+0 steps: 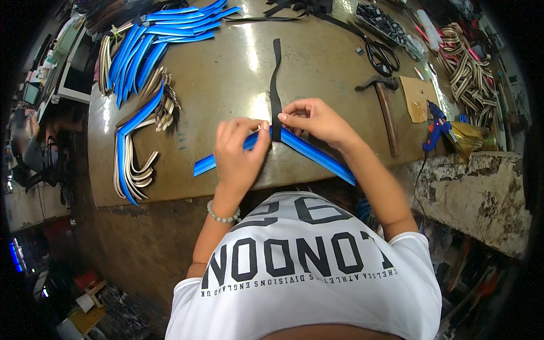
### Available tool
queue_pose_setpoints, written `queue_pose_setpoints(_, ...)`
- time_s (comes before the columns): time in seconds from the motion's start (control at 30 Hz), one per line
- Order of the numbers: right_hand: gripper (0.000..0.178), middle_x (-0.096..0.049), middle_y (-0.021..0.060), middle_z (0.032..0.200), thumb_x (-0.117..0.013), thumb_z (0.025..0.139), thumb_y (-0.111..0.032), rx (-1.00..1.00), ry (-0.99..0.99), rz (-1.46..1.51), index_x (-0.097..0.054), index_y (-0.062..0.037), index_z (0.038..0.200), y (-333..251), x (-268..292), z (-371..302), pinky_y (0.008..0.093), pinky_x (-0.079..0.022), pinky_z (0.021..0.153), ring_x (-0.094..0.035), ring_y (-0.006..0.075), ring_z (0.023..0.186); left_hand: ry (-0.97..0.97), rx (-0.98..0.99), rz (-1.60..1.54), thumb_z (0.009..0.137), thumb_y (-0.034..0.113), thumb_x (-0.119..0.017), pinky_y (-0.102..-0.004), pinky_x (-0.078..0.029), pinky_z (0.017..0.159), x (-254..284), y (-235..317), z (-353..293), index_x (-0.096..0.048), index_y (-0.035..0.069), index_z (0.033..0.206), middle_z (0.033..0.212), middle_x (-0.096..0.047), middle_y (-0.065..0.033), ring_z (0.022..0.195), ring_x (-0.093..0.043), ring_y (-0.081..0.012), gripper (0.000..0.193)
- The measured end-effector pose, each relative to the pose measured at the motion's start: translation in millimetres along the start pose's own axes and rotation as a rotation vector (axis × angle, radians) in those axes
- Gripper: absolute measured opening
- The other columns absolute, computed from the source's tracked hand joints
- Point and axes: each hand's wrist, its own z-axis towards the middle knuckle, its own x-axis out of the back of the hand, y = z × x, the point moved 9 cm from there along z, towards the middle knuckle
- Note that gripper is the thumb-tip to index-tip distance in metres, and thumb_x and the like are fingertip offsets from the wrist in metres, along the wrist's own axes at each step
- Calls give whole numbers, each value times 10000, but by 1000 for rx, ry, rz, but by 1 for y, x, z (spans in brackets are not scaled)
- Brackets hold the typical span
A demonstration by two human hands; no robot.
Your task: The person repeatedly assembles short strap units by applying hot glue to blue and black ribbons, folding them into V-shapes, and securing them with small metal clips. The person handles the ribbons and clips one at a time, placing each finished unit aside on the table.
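My left hand (239, 146) has thumb and fingertips drawn in over the bend of the blue strap (323, 159), near the table's (226, 65) close edge; my right hand (324, 123) has thumb and forefinger at the edge of the black strap (275, 85), which crosses that bend and runs away from me; I cannot tell whether either pinches cloth; a hammer (387, 116) lies to my right, scissors (381, 58) beyond it.

small workshop. hammer (389, 119) and scissors (381, 55) lie on the worn worktable (226, 79), blue glue gun (437, 130) at its edge. blue straps (150, 48) and striped straps (470, 82) are piled in batches.
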Motion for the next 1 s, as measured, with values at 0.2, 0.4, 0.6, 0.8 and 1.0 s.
queue_pose_setpoints(0.2, 381, -644, 63, 1105, -738, 880, -195, -58, -217, 258, -617, -12, 1192, -7, -13, 15, 273, -488, 864, -605, 144, 1000, -338, 185, -131, 901, 145, -665, -373, -465, 740, -21, -30, -1, -695, -12, 928, 881, -675, -143, 817, -597, -291, 162)
queue_pose_setpoints(0.4, 622, -389, 82, 1500, -758, 800, -142, 388, -180, -59, -531, -98, 1378, -59, -11, -10, 431, -278, 1149, -324, 243, 1401, -334, 76, -68, 897, 109, -655, -398, -469, 784, -30, -22, -6, -692, -10, 949, 874, -658, -155, 841, -583, -318, 135)
queue_pose_setpoints(0.6, 478, -461, 132, 1391, -657, 809, -23, 335, 112, -333, -616, -75, 1282, -27, -16, -17, 351, -483, 911, -578, 262, 1118, -228, 19, 123, 875, 82, -667, -397, -458, 838, -30, -20, -5, -648, 28, 1066, 977, -609, -149, 951, -547, -345, 199)
queue_pose_setpoints(0.8, 227, -624, 114, 998, -633, 797, 7, 629, 365, -918, -668, -10, 1021, -31, -37, -41, 373, -537, 771, -630, 299, 918, -124, 22, 347, 834, 123, -700, -517, -277, 1053, -25, -16, -10, -674, 150, 1090, 1187, -535, -81, 1183, -430, -331, 259)
queue_pose_setpoints(1.0, 218, -638, 94, 984, -631, 773, -12, 658, 313, -974, -688, -47, 981, -23, -44, -65, 397, -548, 830, -628, 297, 1039, -154, -52, 412, 866, 189, -670, -578, -191, 1113, -35, -18, -15, -720, 239, 1053, 1271, -534, -57, 1281, -389, -349, 200)
